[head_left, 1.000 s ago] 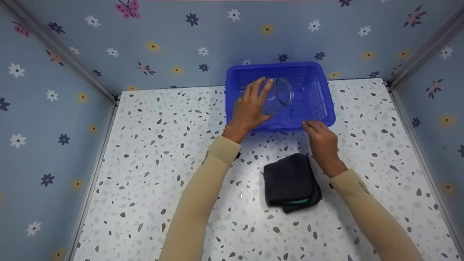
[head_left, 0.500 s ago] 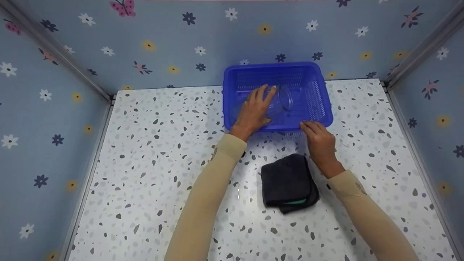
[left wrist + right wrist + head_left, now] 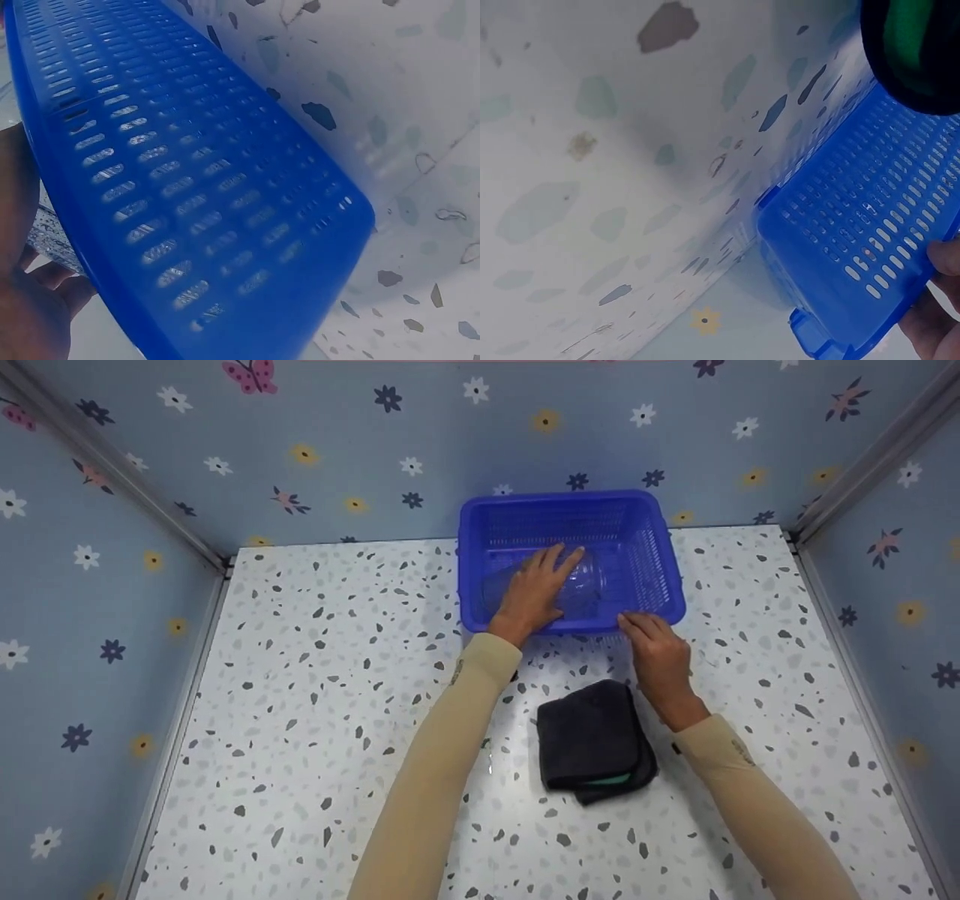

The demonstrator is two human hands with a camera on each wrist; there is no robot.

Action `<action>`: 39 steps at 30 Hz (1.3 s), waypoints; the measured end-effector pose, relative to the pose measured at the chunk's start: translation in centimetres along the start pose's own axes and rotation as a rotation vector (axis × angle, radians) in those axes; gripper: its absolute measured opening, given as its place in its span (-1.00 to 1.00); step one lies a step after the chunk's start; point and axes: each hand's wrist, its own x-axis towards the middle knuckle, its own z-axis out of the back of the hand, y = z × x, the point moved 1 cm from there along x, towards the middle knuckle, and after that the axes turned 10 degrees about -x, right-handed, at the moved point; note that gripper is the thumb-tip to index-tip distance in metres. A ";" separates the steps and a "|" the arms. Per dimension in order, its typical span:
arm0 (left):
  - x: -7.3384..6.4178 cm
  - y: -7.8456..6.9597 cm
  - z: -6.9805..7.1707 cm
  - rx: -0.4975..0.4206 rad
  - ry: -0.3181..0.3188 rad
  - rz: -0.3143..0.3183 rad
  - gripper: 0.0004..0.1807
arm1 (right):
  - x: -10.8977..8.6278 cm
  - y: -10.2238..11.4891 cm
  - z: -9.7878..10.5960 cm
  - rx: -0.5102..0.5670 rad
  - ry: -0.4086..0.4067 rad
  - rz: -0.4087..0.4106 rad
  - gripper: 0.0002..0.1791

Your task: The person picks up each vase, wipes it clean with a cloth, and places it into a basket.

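A clear glass jar (image 3: 585,581) lies on its side inside the blue plastic basket (image 3: 570,498). My left hand (image 3: 531,596) reaches over the near rim and holds the jar, fingers spread around its body; the palm covers part of the glass. In the left wrist view, patterned glass (image 3: 52,236) shows beside the left hand's fingers, behind the basket wall. My right hand (image 3: 660,660) pinches the basket's near rim close to its right corner, and the right wrist view shows the thumb and fingers (image 3: 930,322) on that rim.
A folded dark cloth (image 3: 589,735) with a green patch lies on the speckled white tabletop (image 3: 315,720), in front of the basket. Flowered blue panels (image 3: 420,435) enclose the back and both sides; the basket stands against the back one.
The left hand has lowered the glass jar into the basket, and the jar's mouth has turned down out of clear sight. The right hand keeps its hold on the rim.
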 end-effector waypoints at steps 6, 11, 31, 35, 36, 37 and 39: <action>0.2 0.4 0.0 -0.029 0.093 0.058 0.13 | 0.2 0.7 -0.3 0.021 -0.007 -0.011 -0.71; 0.2 0.7 -0.1 -0.085 0.130 0.089 0.09 | 0.2 1.1 -0.4 0.017 0.008 0.001 -0.74; -2.8 2.2 1.1 -0.408 0.113 0.091 -0.20 | 0.2 0.7 -0.1 0.035 0.021 -0.011 -0.71; -4.7 2.5 1.1 -0.435 0.041 0.061 -0.26 | 0.0 0.2 0.2 0.038 0.043 -0.012 -0.69; -5.2 2.6 1.2 -0.441 0.019 0.056 -0.27 | -0.1 0.1 0.3 0.041 0.048 -0.014 -0.69; -5.9 2.7 1.2 -0.449 -0.006 0.050 -0.29 | -0.1 0.0 0.4 0.043 0.053 -0.014 -0.70; -7.3 2.9 1.2 -0.472 -0.057 0.051 -0.31 | -0.2 -0.1 0.6 0.044 0.064 -0.014 -0.70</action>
